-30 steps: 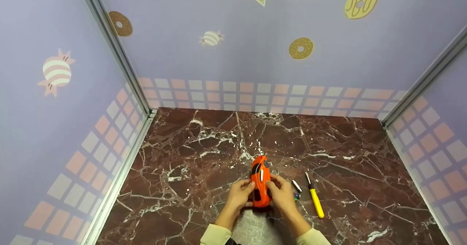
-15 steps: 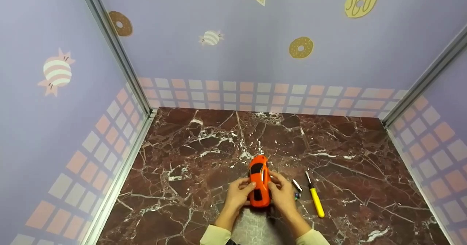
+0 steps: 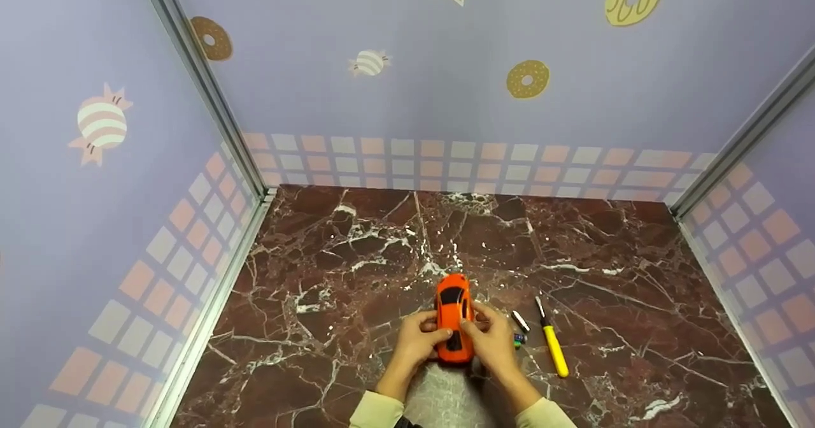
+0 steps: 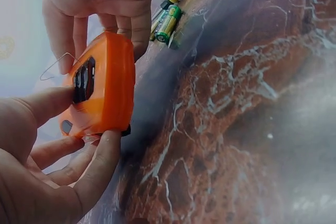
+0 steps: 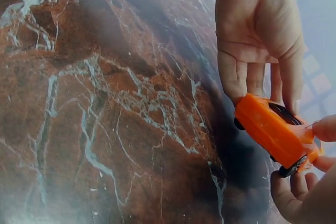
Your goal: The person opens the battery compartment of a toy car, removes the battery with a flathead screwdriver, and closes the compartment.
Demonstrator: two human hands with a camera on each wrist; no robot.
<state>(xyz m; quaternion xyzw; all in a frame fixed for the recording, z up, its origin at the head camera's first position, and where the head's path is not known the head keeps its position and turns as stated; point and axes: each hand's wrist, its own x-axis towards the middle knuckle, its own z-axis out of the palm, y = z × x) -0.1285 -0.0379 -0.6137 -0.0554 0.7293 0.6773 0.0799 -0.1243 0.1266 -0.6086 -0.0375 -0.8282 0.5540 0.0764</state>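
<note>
An orange toy car point(image 3: 450, 313) with dark windows is held between both hands, its roof toward the head camera. My left hand point(image 3: 417, 342) grips its left side, the thumb lying over the dark rear window. From the other side my right hand point(image 3: 498, 345) holds it, with the thumb on the roof edge and the fingers along the side. In the left wrist view a thin bent wire point(image 4: 54, 65) stands out beside the car. Black wheels point(image 5: 293, 166) show low on the car in the right wrist view. The underside is hidden.
Right of the hands lies a screwdriver point(image 3: 552, 342) with a yellow handle. Between it and the right hand are a small silver cylinder point(image 3: 520, 321) and green batteries point(image 4: 168, 23). Purple panels point(image 3: 414, 97) enclose the marbled brown tabletop point(image 3: 305, 351) at the back and sides.
The car has rolled from showing its right side to lying roof up in the hands. The left thumb has slid onto the rear window and the right thumb onto the roof edge.
</note>
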